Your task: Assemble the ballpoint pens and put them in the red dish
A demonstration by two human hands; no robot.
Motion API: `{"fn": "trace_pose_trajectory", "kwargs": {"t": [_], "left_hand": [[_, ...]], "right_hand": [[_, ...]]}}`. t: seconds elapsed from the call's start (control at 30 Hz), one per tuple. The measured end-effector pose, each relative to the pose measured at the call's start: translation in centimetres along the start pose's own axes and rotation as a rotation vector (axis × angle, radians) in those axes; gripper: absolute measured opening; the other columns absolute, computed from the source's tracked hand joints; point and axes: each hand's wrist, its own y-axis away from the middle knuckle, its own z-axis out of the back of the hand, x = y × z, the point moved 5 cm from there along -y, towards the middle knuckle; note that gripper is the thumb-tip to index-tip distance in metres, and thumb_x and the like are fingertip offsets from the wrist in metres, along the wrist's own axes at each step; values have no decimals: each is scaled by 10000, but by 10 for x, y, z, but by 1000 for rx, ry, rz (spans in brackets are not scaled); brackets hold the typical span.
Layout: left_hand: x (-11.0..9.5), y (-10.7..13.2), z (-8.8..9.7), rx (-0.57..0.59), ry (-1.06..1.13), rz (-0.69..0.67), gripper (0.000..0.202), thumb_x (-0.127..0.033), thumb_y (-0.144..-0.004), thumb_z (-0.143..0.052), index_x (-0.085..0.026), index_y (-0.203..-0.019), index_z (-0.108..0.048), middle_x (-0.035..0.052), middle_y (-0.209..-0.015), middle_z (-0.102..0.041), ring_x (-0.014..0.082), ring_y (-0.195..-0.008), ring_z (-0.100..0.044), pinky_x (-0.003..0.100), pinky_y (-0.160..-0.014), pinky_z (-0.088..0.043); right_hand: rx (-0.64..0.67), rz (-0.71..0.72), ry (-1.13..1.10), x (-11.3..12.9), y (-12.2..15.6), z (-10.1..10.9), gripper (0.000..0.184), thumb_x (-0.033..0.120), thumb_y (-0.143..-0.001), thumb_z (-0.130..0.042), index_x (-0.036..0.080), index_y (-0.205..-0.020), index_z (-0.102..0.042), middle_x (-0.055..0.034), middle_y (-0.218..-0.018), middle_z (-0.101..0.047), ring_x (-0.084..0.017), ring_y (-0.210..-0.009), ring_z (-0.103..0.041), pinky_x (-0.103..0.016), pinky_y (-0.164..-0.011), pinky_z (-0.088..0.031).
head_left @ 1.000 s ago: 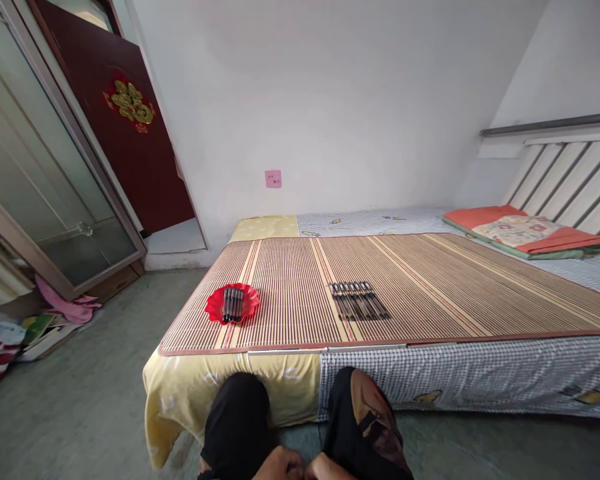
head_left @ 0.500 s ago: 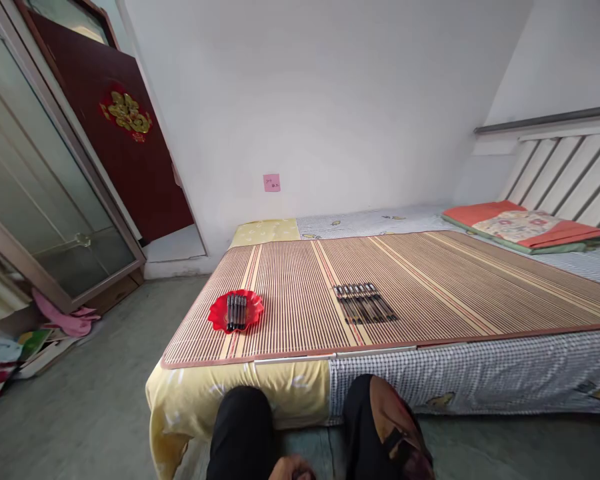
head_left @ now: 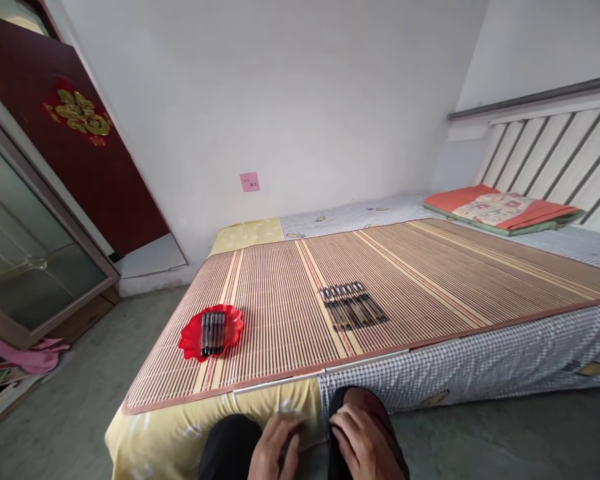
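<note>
My left hand (head_left: 275, 448) and my right hand (head_left: 361, 443) rest over my knees at the bottom edge, fingers stretched out and holding nothing. In front lies a low bed with a striped bamboo mat (head_left: 420, 267). A red plate (head_left: 190, 340) with several dark pens (head_left: 213, 332) on it sits near the mat's front left. A row of several dark pens (head_left: 353, 308) lies side by side on the mat's middle, beyond my right hand.
A folded orange and floral blanket (head_left: 500, 208) lies at the bed's far right by a slatted headboard (head_left: 555, 153). A dark red door (head_left: 65, 140) and a glass cabinet (head_left: 25, 260) stand at left. Clothes and papers (head_left: 15, 363) lie on the floor.
The view has swung right and tilted. My hands have come up from the bottom edge onto my knees, with fingers now spread. The pens and the plate have not moved.
</note>
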Motion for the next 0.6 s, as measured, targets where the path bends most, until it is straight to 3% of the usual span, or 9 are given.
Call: {"fn": "trace_pose_trajectory", "kwargs": {"t": [0.13, 0.27, 0.37, 0.47, 0.6], "left_hand": [[-39, -68, 14, -76, -243, -184, 468, -381, -1033, -470, -294, -1489, -528, 122, -1540, -520, 301, -1447, -463, 501, -1171, -421], [-49, -146, -11, 46, -398, -240, 562, -399, -1035, -477, -248, -1570, -392, 123, -1658, -359, 293, -1560, -252, 551, -1228, -318], [-54, -192, -34, 161, -507, -205, 584, -378, -1035, -472, -203, -1582, -363, 123, -1685, -304, 287, -1579, -180, 540, -1255, -259], [-60, -222, -49, 221, -562, -185, 602, -384, -1036, -458, -155, -1583, -357, 135, -1694, -274, 289, -1586, -144, 514, -1270, -223], [-61, -240, -59, 260, -581, -174, 606, -445, -1046, -400, -153, -1577, -375, 124, -1694, -277, 306, -1587, -124, 535, -1267, -217]], "right_hand": [[-66, 117, 99, 0, 2, -2, 195, 91, -968, -460, 240, -929, -578, -25, -832, -638, -212, -732, -621, -316, -679, -455], [-72, 123, 162, -2, -6, -11, 181, 74, -922, -486, 235, -875, -553, -19, -823, -626, -212, -712, -596, -324, -666, -400], [-118, 149, 169, -8, -12, -13, 185, 69, -896, -476, 236, -862, -548, -12, -798, -619, -205, -693, -586, -322, -663, -375], [-179, 153, 153, -18, -13, -14, 186, 78, -899, -459, 238, -859, -544, -4, -778, -614, -193, -688, -584, -314, -670, -364], [-231, 176, 128, -26, -13, -19, 170, 105, -919, -470, 238, -837, -536, 7, -753, -613, -176, -672, -583, -301, -648, -349]]}}
